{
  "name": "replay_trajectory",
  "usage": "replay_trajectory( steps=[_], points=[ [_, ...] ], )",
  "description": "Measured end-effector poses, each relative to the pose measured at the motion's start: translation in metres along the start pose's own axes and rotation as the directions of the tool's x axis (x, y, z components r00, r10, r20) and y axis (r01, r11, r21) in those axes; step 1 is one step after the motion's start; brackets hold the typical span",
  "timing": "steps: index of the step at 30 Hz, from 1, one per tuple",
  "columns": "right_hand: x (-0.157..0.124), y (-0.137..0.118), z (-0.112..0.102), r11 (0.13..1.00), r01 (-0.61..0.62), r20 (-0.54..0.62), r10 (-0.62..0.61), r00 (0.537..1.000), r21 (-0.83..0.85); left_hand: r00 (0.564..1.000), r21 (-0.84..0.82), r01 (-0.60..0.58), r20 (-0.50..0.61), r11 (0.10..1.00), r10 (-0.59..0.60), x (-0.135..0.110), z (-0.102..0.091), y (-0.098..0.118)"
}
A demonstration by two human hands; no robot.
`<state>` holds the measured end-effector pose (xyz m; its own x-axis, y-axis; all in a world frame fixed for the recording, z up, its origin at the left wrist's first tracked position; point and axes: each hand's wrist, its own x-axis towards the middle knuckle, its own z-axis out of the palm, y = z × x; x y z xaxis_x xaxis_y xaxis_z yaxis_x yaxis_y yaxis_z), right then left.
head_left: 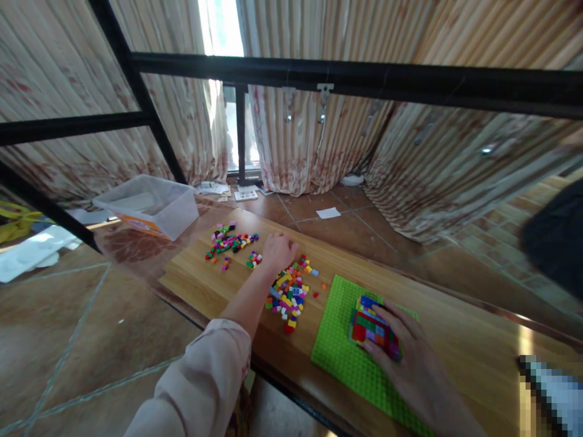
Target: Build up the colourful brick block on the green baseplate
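My left hand point(279, 252) is over the table at the far side of a pile of loose toy building bricks point(291, 291). Its fingers curl down, and whatever is between them is hidden. My right hand point(405, 340) grips a block built of coloured bricks point(371, 328), thumb on the near edge and fingers on the far edge. Red, green, blue and purple bricks show on its top. Under it lies a bright green studded baseplate point(334, 334). A second group of loose bricks point(230, 243) is spread farther left.
The wooden table point(200, 279) carries all the bricks. At its left end stands a clear plastic bin point(177, 212). A black metal frame point(319, 70) crosses above the table's far side, with curtains point(291, 139) behind. Papers point(328, 213) lie on the tiled floor.
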<state>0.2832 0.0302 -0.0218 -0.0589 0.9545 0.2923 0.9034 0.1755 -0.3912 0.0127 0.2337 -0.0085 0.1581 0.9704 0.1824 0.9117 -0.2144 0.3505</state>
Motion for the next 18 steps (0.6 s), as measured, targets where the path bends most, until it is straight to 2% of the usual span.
replay_trajectory(
  steps=[6,14,18],
  points=[
    [-0.001,-0.003,-0.003,1.0,0.005,0.024,-0.005,1.0,0.015,0.996,-0.022,-0.055,0.076,0.998,0.056,-0.012,-0.004,0.003],
    [0.002,-0.004,0.001,0.999,0.035,-0.007,-0.034,0.999,0.028,0.976,-0.052,-0.1,0.188,0.994,0.108,-0.045,-0.023,0.006],
    [0.002,-0.004,0.0,0.999,0.041,-0.009,-0.041,0.999,0.023,0.982,-0.037,-0.128,0.137,0.991,0.132,-0.053,-0.026,0.017]
  ],
)
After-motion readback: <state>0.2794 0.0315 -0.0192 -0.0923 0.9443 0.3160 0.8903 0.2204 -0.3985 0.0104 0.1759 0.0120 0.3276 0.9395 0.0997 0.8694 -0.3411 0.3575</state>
